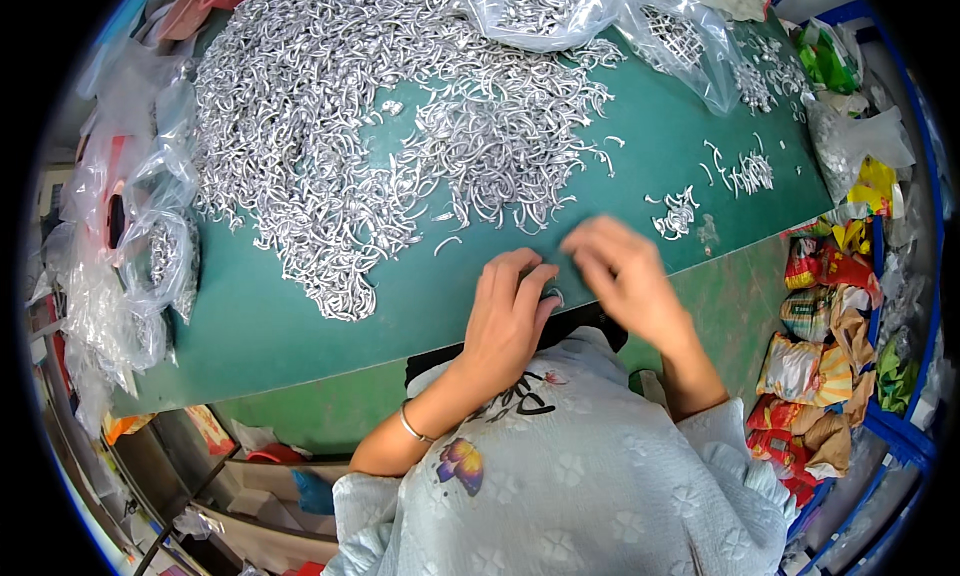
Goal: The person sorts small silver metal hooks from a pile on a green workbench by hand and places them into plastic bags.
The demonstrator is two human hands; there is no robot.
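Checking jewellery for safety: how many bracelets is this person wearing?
1: a thin silver bracelet on the left wrist, behind the left hand. The right wrist shows none, though its underside is hidden.

Clear plastic bags (640, 16) top and left; colourful crumpled wrappers (830, 316) right.

The person wears a loose, pale grey-blue top (590, 476) of crinkled cloth with a faint flower pattern pressed into it, its short wide sleeves ending near the elbows. On the front sit a printed butterfly (461, 464) in purple, orange and yellow and some dark brush-like strokes (520, 396) with a small pink blossom beside them. A thin silver bangle (412, 426) circles the left wrist, while the right forearm is bare of any ornament
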